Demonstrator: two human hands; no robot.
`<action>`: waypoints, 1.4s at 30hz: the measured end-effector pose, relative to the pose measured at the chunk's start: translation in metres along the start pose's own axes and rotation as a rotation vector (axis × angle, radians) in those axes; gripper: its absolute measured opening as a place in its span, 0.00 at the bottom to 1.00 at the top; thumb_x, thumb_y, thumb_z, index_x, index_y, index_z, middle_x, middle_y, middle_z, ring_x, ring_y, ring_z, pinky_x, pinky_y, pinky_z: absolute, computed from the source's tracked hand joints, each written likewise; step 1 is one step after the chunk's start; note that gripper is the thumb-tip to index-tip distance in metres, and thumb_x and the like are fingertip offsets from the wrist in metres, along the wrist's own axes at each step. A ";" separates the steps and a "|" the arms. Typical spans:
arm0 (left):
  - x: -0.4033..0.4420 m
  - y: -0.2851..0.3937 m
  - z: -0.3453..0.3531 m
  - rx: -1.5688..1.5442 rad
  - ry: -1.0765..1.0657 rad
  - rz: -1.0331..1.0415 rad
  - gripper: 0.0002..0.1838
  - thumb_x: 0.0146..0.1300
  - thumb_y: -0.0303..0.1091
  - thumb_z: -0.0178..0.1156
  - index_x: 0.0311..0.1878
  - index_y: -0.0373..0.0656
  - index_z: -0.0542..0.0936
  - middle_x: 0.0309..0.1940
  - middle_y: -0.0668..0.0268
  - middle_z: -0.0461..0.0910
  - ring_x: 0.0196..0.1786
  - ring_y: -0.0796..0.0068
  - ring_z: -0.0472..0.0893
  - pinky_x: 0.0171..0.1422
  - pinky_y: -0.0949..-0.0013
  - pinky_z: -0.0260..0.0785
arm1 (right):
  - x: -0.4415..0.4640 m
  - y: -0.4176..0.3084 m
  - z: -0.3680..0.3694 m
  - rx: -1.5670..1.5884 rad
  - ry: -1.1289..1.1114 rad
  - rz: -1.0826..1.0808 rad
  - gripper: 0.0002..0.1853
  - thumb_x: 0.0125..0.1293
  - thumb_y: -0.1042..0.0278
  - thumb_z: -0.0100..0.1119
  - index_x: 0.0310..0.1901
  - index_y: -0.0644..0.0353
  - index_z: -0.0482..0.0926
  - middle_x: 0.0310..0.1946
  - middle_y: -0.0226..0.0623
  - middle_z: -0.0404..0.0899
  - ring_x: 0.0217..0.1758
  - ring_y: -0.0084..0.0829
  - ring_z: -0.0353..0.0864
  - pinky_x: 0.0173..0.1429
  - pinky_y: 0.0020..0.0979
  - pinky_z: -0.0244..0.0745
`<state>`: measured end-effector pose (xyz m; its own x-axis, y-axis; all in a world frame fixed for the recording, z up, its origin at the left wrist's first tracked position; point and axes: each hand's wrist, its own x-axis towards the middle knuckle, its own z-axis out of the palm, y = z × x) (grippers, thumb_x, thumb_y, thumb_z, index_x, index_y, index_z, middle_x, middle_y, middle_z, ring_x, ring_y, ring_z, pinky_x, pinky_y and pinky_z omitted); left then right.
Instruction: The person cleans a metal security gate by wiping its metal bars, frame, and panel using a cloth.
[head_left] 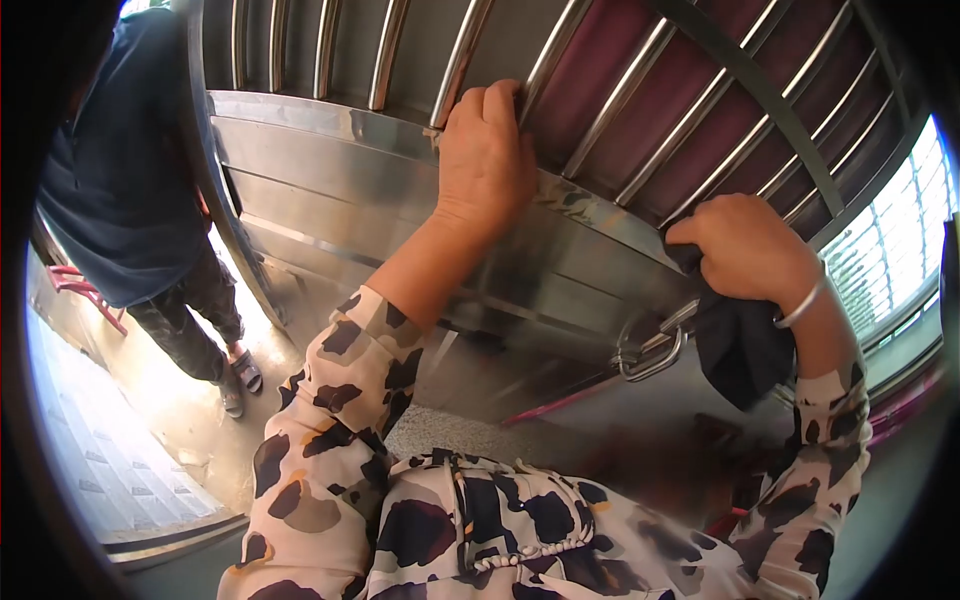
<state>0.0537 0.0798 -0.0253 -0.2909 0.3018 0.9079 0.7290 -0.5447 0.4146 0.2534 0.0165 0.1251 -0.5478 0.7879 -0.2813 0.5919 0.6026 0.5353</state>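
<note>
Patterned shirt (430,520), nearest the viewer. The left fingers (472,105) curl at the metal bars (467,50), probably for steadiness (whether they grip cannot be told). The right fingers (712,212) grip a dark cloth (745,350), bunched above, probably so its loose end hangs below them. Counts: one cloth, one bracelet (803,300) behind the right fingers, one bystander (140,200) beyond the left.

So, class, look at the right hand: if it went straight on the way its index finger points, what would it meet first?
The right hand would probably meet the gate's metal rail, just below the bars; depth is unclear, so it may already touch.
</note>
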 end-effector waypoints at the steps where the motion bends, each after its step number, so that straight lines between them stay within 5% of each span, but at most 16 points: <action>1: 0.000 0.002 0.001 0.027 0.013 -0.022 0.23 0.46 0.19 0.59 0.49 0.38 0.69 0.39 0.54 0.74 0.42 0.53 0.74 0.46 0.58 0.68 | -0.004 0.003 0.006 0.066 0.075 0.082 0.21 0.43 0.77 0.54 0.43 0.58 0.80 0.28 0.46 0.78 0.37 0.47 0.78 0.42 0.42 0.73; 2: -0.001 0.005 0.002 0.054 0.023 -0.041 0.24 0.46 0.19 0.59 0.50 0.38 0.69 0.39 0.54 0.74 0.43 0.53 0.74 0.46 0.58 0.68 | -0.007 0.003 0.013 0.072 0.078 0.081 0.21 0.43 0.77 0.54 0.43 0.58 0.80 0.28 0.46 0.78 0.37 0.47 0.78 0.42 0.42 0.73; 4: -0.002 0.008 0.005 0.064 0.022 -0.056 0.23 0.46 0.19 0.59 0.50 0.38 0.69 0.40 0.53 0.74 0.43 0.52 0.74 0.47 0.58 0.68 | -0.006 -0.006 0.016 0.132 0.447 0.038 0.22 0.44 0.75 0.54 0.47 0.59 0.77 0.27 0.46 0.76 0.36 0.47 0.77 0.40 0.43 0.72; 7: -0.003 0.007 0.003 0.067 0.012 -0.060 0.23 0.47 0.19 0.59 0.50 0.38 0.68 0.40 0.53 0.74 0.44 0.52 0.74 0.48 0.58 0.68 | 0.023 -0.024 0.019 0.190 0.577 -0.005 0.21 0.47 0.74 0.55 0.47 0.66 0.75 0.30 0.51 0.77 0.37 0.50 0.77 0.41 0.44 0.72; 20: 0.001 0.003 -0.002 -0.022 -0.018 -0.063 0.23 0.46 0.17 0.60 0.48 0.37 0.69 0.40 0.55 0.74 0.44 0.54 0.76 0.47 0.60 0.70 | 0.058 -0.015 -0.002 0.113 0.001 -0.036 0.14 0.43 0.75 0.51 0.35 0.73 0.74 0.30 0.59 0.77 0.39 0.55 0.78 0.45 0.46 0.73; 27: 0.001 0.007 -0.001 0.012 -0.031 -0.081 0.24 0.45 0.18 0.59 0.49 0.38 0.68 0.40 0.54 0.74 0.44 0.53 0.75 0.47 0.59 0.69 | 0.006 -0.014 0.059 0.174 0.157 -0.082 0.13 0.42 0.73 0.53 0.33 0.65 0.75 0.25 0.52 0.77 0.34 0.52 0.78 0.40 0.44 0.74; 32: -0.002 0.008 0.004 0.129 0.009 -0.070 0.25 0.44 0.17 0.57 0.50 0.38 0.67 0.42 0.52 0.73 0.46 0.51 0.73 0.50 0.56 0.67 | 0.001 -0.016 0.046 0.368 0.759 -0.032 0.09 0.45 0.73 0.52 0.31 0.63 0.75 0.26 0.48 0.77 0.31 0.52 0.77 0.38 0.48 0.72; 36: 0.000 0.007 0.001 0.070 -0.017 -0.017 0.24 0.45 0.18 0.56 0.50 0.36 0.67 0.40 0.50 0.72 0.43 0.50 0.73 0.47 0.56 0.67 | 0.047 -0.018 0.031 0.327 0.627 -0.032 0.14 0.46 0.71 0.53 0.36 0.67 0.72 0.30 0.55 0.76 0.34 0.53 0.76 0.39 0.45 0.72; 38: 0.001 0.006 -0.003 0.050 -0.025 -0.002 0.24 0.45 0.18 0.56 0.50 0.35 0.67 0.40 0.50 0.72 0.43 0.50 0.73 0.47 0.56 0.67 | 0.064 -0.023 0.028 0.403 0.311 0.023 0.14 0.45 0.72 0.52 0.35 0.70 0.72 0.26 0.57 0.75 0.34 0.55 0.76 0.40 0.46 0.71; 40: 0.001 0.007 -0.004 0.027 -0.031 0.012 0.24 0.45 0.18 0.57 0.50 0.35 0.67 0.40 0.50 0.73 0.43 0.49 0.73 0.47 0.56 0.67 | 0.060 -0.024 0.031 0.426 0.286 0.026 0.12 0.44 0.73 0.51 0.32 0.71 0.72 0.25 0.58 0.74 0.34 0.56 0.76 0.41 0.47 0.71; 42: 0.002 0.010 -0.005 0.015 -0.077 -0.098 0.25 0.46 0.17 0.58 0.51 0.37 0.68 0.41 0.51 0.73 0.47 0.53 0.74 0.50 0.60 0.68 | 0.047 -0.016 0.047 0.385 0.485 -0.066 0.12 0.44 0.73 0.50 0.31 0.71 0.72 0.25 0.58 0.74 0.34 0.55 0.76 0.40 0.46 0.72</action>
<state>0.0572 0.0709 -0.0194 -0.3131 0.4126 0.8554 0.7089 -0.4978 0.4996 0.2457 0.0500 0.0651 -0.7433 0.6545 0.1385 0.6687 0.7217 0.1786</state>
